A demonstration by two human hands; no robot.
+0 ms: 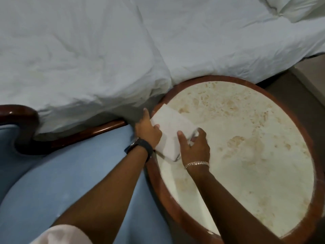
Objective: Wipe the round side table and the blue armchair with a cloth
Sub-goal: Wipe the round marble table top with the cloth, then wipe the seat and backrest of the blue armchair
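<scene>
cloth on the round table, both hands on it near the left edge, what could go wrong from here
The cloth sits at the table's wooden rim, held by the left hand and right hand; it may slip off toward the blue armchair.

The white bedding hangs against the far rim, so a wide stroke could snag or dirty it.

The bracelet may scrape the tabletop.

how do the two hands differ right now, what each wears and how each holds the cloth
The left hand wears a dark watch at the wrist; the right hand wears a silver chain bracelet. The left hand grips the cloth's left edge over the table's wooden rim, while the right hand grips its near right edge over the pale top. Both hold the same white folded cloth.
</scene>
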